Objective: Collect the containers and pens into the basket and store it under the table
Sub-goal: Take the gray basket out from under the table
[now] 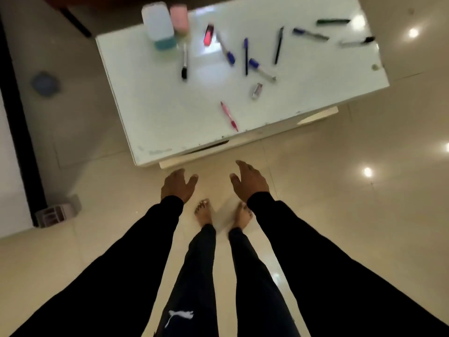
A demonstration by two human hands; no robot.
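Note:
A white glossy table [158,113] stands in front of me. At its far left corner stand a clear container with a teal base [159,25] and a pink container [179,18]. Several pens and markers lie scattered over the top: a black marker [184,63], a pink highlighter [208,35], blue markers [261,69], a pink pen [229,116], a black pen [279,45], a green pen [333,21]. My left hand [178,186] and my right hand [249,181] hang empty with fingers apart, just short of the table's near edge. No basket is in view.
Shiny beige floor tiles surround the table. My bare feet [222,214] stand close to the table's near edge. A dark strip [21,132] runs along the left, with a small boxy object [57,212] at its lower end and a blue round thing [45,84] on the floor.

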